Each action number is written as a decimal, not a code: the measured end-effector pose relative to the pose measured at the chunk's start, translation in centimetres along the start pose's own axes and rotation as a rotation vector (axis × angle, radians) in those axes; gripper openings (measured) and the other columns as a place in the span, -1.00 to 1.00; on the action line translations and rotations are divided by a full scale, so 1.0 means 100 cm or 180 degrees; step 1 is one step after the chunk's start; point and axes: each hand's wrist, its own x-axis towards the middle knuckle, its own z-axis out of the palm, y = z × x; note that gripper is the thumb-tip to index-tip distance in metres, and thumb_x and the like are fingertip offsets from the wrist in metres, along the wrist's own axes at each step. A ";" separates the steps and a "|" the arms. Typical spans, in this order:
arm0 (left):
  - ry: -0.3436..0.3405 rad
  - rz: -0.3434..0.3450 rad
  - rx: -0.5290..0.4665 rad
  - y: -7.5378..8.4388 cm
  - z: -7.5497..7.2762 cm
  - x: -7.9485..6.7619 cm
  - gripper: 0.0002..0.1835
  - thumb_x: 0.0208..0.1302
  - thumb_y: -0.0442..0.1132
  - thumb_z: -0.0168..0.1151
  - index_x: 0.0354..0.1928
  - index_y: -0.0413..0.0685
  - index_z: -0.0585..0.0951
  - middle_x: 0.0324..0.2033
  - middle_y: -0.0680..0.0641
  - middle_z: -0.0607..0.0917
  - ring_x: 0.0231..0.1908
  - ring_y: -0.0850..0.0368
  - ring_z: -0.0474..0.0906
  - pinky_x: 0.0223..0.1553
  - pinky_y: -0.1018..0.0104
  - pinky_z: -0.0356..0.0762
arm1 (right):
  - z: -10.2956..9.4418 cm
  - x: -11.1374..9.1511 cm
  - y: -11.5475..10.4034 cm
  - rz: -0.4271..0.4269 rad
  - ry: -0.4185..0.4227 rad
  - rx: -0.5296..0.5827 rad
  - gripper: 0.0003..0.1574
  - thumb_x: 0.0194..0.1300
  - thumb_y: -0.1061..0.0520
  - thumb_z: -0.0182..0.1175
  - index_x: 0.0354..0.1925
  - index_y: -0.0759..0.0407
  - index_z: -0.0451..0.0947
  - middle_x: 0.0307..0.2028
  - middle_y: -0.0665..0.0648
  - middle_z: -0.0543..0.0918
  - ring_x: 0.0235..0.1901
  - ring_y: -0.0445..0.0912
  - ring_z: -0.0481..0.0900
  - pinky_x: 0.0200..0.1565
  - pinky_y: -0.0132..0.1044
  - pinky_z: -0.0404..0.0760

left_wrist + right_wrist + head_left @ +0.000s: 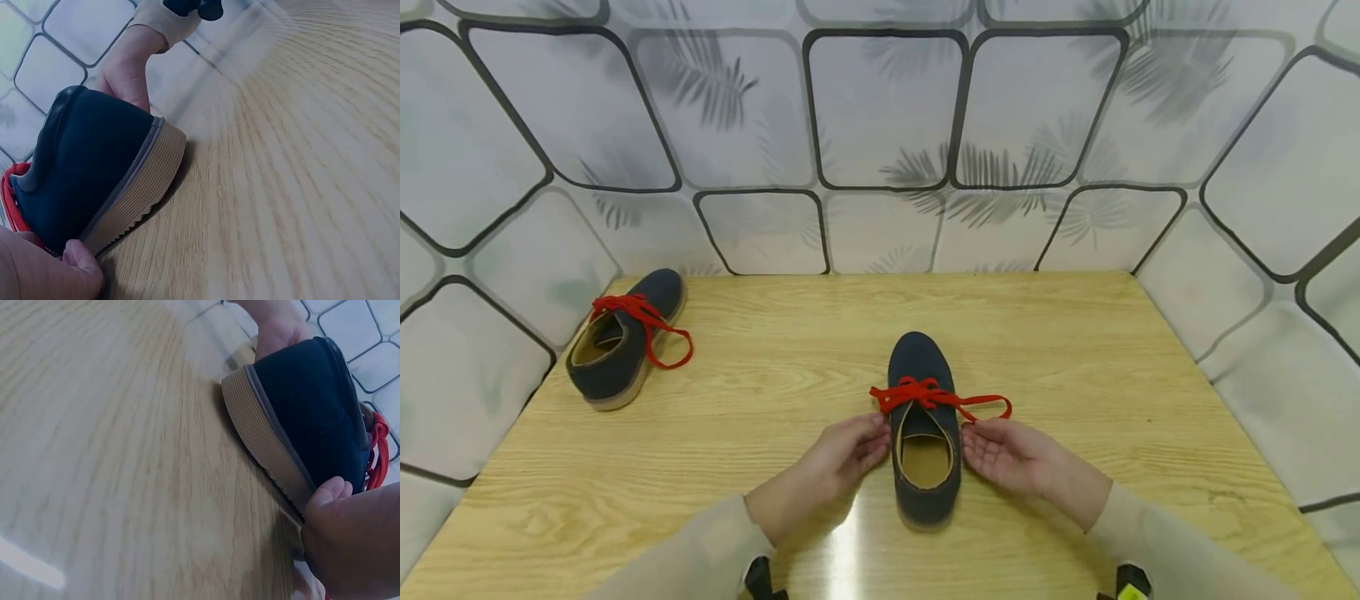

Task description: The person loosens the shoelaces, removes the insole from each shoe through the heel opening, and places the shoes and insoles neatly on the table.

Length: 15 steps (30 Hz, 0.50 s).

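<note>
Here we are at mid-table, and the navy lace-up shoe (923, 435) sits upright on the wooden table (1060, 350), toe pointing away. The left hand (847, 457) and right hand (1013, 455) flank it, loosely bent fingers touching its sides, neither wrapped around it. Its red lace (931, 393) looks already tied in a bow. Far left, the matching shoe (628, 354) is laced too, well apart, so any remaining work seems mostly placement; I can't tell for sure.

near shoe (927, 458) on table (760, 375); second shoe (627, 357) farther back, at left
</note>
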 end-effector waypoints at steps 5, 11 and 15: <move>0.0067 -0.0053 -0.0171 0.004 0.004 0.004 -0.67 0.39 -0.35 -0.02 0.13 -0.37 0.39 -0.26 -0.07 0.54 -0.22 0.16 0.48 -0.07 0.41 0.50 | -0.001 0.006 -0.006 -0.0071 -0.0165 0.0087 -0.76 0.48 0.26 -0.22 -0.12 0.31 0.39 -0.22 0.14 0.57 -0.18 -0.13 0.54 0.00 -0.38 0.52; 0.0199 0.0030 -0.0386 0.011 0.014 0.008 -0.47 0.34 -0.47 -0.15 0.36 -0.31 0.21 -0.06 -0.09 0.48 -0.05 0.11 0.40 0.17 0.25 0.35 | 0.005 0.014 -0.009 -0.0463 -0.0106 0.0250 -0.59 0.41 0.44 -0.28 0.13 0.15 0.16 -0.20 0.13 0.47 -0.16 -0.13 0.46 -0.01 -0.38 0.50; 0.0241 -0.0009 -0.0411 0.015 0.018 0.011 -0.44 0.33 -0.51 -0.21 0.39 -0.30 0.16 0.06 -0.16 0.41 0.06 0.04 0.34 0.31 0.16 0.20 | 0.015 0.016 -0.009 -0.0446 0.0154 0.0279 -0.68 0.41 0.40 -0.16 0.08 0.18 0.21 -0.23 0.14 0.47 -0.19 -0.13 0.47 -0.01 -0.39 0.50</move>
